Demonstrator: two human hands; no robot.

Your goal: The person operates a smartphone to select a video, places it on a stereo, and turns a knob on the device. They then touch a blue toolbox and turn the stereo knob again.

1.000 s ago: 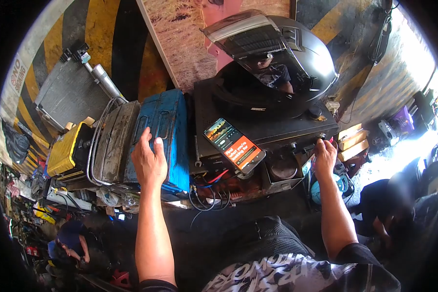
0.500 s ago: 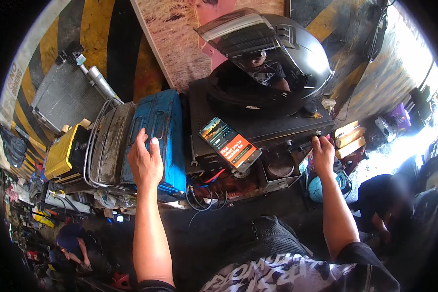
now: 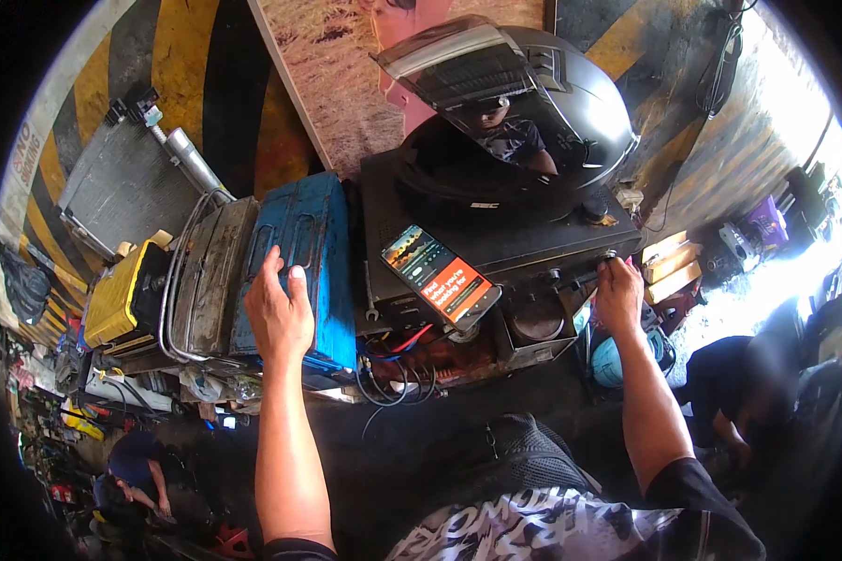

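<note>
My left hand (image 3: pixel 281 307) is open, thumb and fingers apart, in front of a worn blue metal toolbox (image 3: pixel 326 234). My right hand (image 3: pixel 619 292) has its fingers curled together at the front right corner of a flat black metal box (image 3: pixel 533 245), just below a small dark knob (image 3: pixel 611 253). What those fingers hold is hidden. A phone (image 3: pixel 442 279) with a lit orange screen lies slanted over the box's front edge. On top of the box rests a glossy black helmet (image 3: pixel 580 103), its visor raised.
A grey metal case (image 3: pixel 213 276) and a yellow case (image 3: pixel 126 294) stand left of the blue toolbox. Cables (image 3: pixel 398 381) hang below the black box. A light blue round object (image 3: pixel 617 363) sits under my right forearm. One person (image 3: pixel 140 467) crouches lower left, another (image 3: pixel 734 383) at right.
My right hand has shifted slightly, its fingers curling in more closely just below the knob. My left hand stays nearly still, and the phone and helmet have not moved.
</note>
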